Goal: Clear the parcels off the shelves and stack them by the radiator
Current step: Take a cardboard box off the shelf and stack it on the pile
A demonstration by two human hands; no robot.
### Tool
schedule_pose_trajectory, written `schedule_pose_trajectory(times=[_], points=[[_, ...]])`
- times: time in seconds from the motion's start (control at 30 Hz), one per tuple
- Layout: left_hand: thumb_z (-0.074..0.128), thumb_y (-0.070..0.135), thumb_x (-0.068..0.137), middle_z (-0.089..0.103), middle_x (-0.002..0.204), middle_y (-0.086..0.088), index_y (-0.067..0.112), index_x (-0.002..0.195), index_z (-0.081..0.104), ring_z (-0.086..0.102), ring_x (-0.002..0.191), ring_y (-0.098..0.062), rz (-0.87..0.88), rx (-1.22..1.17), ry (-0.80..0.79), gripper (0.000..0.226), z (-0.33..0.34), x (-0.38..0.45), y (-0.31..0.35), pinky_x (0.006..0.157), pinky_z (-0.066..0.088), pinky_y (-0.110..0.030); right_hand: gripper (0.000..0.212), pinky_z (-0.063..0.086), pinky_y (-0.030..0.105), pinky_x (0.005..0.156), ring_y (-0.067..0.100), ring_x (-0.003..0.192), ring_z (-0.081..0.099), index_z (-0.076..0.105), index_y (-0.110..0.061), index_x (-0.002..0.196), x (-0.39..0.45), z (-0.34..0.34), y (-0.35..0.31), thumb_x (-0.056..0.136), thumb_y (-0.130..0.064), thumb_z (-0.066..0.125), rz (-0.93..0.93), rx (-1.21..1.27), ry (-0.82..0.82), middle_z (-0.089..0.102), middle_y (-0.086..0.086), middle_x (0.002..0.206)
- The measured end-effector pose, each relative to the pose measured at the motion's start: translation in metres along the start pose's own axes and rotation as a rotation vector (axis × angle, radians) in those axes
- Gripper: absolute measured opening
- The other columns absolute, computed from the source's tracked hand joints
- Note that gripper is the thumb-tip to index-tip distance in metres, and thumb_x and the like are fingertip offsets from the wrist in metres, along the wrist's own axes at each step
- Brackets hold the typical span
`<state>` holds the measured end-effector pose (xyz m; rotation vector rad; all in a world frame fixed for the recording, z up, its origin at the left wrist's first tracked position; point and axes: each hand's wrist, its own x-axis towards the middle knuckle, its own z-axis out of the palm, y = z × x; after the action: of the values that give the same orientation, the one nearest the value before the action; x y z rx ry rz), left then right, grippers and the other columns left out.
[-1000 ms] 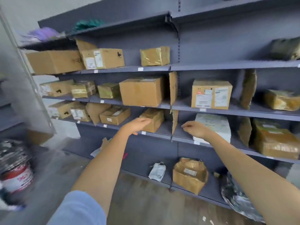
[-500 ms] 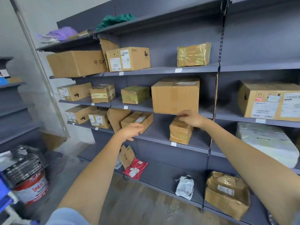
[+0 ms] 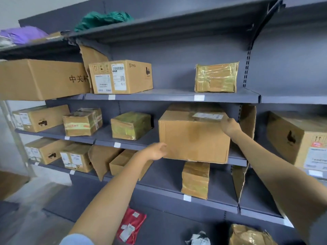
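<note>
A large plain cardboard box [image 3: 192,137] sits on the middle grey shelf [image 3: 127,143], its front overhanging the shelf edge. My right hand [image 3: 230,126] grips its upper right corner, fingers curled over the top edge. Against the box's lower left corner lies my left hand [image 3: 156,150], fingers relaxed and touching the front face. Other parcels fill the shelves: a labelled PICO box [image 3: 122,76], a tape-wrapped parcel [image 3: 215,77], a small taped box [image 3: 131,125] and a standing taped parcel [image 3: 195,180].
A long brown carton [image 3: 40,78] lies at the upper left. More boxes [image 3: 42,118] line the left shelves and a big labelled box [image 3: 299,138] stands at the right. A red mailer bag [image 3: 131,225] and crumpled parcels lie on the bottom shelf.
I have moved closer and the view has risen. My right hand went up from the small taped parcel to the big box's top corner; my left hand rose to its lower left corner.
</note>
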<state>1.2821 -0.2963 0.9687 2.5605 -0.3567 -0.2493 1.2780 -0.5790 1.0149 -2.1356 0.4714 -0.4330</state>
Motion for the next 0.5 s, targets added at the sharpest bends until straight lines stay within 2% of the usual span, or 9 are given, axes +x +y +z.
schedule_pose_trajectory(times=[0.1, 0.2, 0.27, 0.37, 0.5], points=[[0.041, 0.038, 0.097, 0.023, 0.154, -0.008, 0.021, 0.149, 0.016, 0.033, 0.137, -0.025, -0.029, -0.128, 0.143, 0.06, -0.029, 0.043, -0.008, 0.104, 0.033, -0.031, 0.058, 0.037, 0.04, 0.1, 0.039, 0.126, 0.038, 0.032, -0.004, 0.142, 0.038, 0.005, -0.005, 0.095, -0.037, 0.043, 0.089, 0.04, 0.104, 0.032, 0.022, 0.144], [0.037, 0.046, 0.097, 0.009, 0.158, -0.007, 0.022, 0.15, 0.005, 0.021, 0.143, -0.026, -0.098, -0.301, 0.211, 0.067, -0.039, 0.075, -0.012, 0.113, 0.023, -0.039, 0.066, 0.037, 0.042, 0.101, 0.04, 0.125, 0.038, 0.037, -0.003, 0.138, 0.06, 0.004, 0.001, 0.09, -0.046, 0.05, 0.162, 0.054, 0.177, 0.032, 0.019, 0.143], [0.033, 0.052, 0.096, 0.01, 0.158, -0.006, 0.022, 0.151, 0.004, 0.021, 0.143, -0.027, -0.124, -0.437, 0.234, 0.069, -0.041, 0.094, -0.012, 0.114, 0.024, -0.04, 0.07, 0.037, 0.043, 0.102, 0.04, 0.124, 0.039, 0.041, -0.001, 0.135, 0.071, 0.004, 0.006, 0.087, -0.049, 0.055, 0.192, 0.023, 0.179, 0.033, 0.019, 0.141], [0.029, 0.058, 0.094, 0.022, 0.155, -0.003, 0.022, 0.15, 0.012, 0.028, 0.139, -0.026, -0.15, -0.671, 0.185, 0.069, -0.039, 0.119, -0.008, 0.112, 0.031, -0.043, 0.07, 0.042, 0.039, 0.097, 0.037, 0.118, 0.049, 0.044, 0.002, 0.134, 0.076, 0.014, 0.015, 0.086, -0.046, 0.059, 0.219, 0.16, 0.113, 0.048, 0.019, 0.134], [0.032, 0.059, 0.093, 0.034, 0.15, -0.004, 0.022, 0.148, 0.02, 0.037, 0.133, -0.026, -0.161, -0.875, 0.19, 0.067, -0.032, 0.134, -0.005, 0.106, 0.036, -0.043, 0.058, 0.042, 0.033, 0.084, 0.031, 0.108, 0.054, 0.045, -0.002, 0.135, 0.067, 0.031, 0.018, 0.091, -0.038, 0.053, 0.195, 0.257, 0.224, 0.054, 0.018, 0.13]])
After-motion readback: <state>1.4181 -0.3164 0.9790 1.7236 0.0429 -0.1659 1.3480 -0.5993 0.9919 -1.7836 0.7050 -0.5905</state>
